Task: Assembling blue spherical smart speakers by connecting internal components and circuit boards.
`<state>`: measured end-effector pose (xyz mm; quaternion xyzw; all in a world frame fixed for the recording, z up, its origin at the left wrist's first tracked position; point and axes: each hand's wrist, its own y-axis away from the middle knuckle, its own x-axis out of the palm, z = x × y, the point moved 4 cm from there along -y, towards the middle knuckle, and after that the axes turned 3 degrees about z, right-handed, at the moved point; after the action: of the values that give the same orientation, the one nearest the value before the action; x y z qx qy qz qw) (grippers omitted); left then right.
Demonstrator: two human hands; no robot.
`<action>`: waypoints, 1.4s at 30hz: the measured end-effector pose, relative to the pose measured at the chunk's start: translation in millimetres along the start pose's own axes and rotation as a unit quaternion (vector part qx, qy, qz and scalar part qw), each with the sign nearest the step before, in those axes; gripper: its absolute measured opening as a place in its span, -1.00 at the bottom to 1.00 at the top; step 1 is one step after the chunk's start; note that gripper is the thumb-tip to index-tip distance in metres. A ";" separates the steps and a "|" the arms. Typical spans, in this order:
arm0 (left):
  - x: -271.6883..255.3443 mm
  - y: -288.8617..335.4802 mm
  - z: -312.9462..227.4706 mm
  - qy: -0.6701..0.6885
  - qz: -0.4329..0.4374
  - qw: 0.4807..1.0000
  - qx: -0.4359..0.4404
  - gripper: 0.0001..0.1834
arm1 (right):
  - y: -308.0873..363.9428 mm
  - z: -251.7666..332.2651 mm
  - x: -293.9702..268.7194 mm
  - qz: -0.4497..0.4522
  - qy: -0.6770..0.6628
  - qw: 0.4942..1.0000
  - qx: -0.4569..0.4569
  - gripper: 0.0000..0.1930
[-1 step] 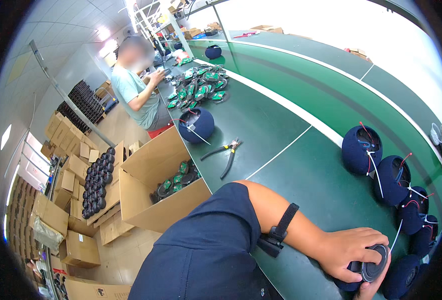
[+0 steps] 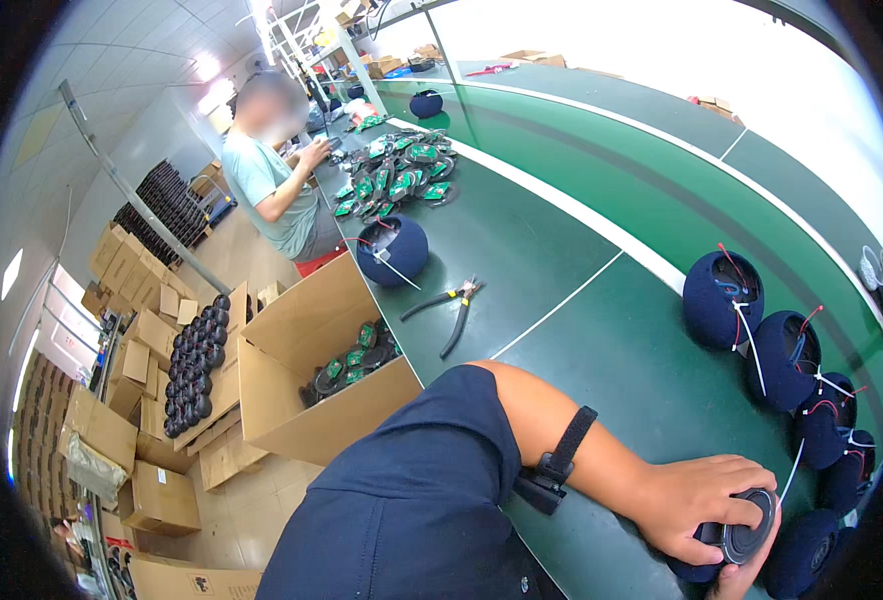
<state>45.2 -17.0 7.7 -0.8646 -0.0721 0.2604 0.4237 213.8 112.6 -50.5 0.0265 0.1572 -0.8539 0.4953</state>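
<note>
At the lower right my left hand [image 2: 700,505] is closed around a round navy speaker [image 2: 692,572], its fingers curled over the black ringed disc [image 2: 750,530] on top. Only part of my right hand [image 2: 747,578] shows, pressed against the near right side of the same piece; the rest is cut off by the picture's lower edge. Beside them sits another navy speaker [image 2: 804,555] with a ringed face. Further up, several open navy shells [image 2: 707,310] stand in a row, with red wires and white cable ties sticking out.
Black-and-yellow cutting pliers [image 2: 457,308] lie on the green table [image 2: 552,345]. Past them are one navy shell [image 2: 394,252] and a heap of green circuit boards [image 2: 402,170]. An open carton [image 2: 307,355] of boards adjoins the table edge. A person [image 2: 277,180] works at the far left.
</note>
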 end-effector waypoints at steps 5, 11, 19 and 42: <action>0.2 0.5 -0.4 -0.009 0.001 1.000 0.000 -0.46 | -0.2 3.3 4.0 -0.006 -0.012 1.000 0.003 0.31; 0.6 1.6 0.4 -0.016 -0.003 1.000 -0.002 -0.45 | 0.7 -3.1 0.2 0.001 -0.003 1.000 -0.008 0.31; -0.4 -0.6 -0.9 -0.009 0.002 1.000 -0.002 -0.45 | 0.0 5.7 5.5 -0.002 -0.009 1.000 0.018 0.33; -2.1 -0.1 -1.4 -0.002 0.001 1.000 0.001 -0.44 | -5.6 43.7 21.2 0.001 -0.024 0.999 0.027 0.19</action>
<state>44.1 -18.6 9.2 -0.8637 -0.0717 0.2626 0.4242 203.1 84.6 -12.0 0.0195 0.1224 -0.8580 0.4985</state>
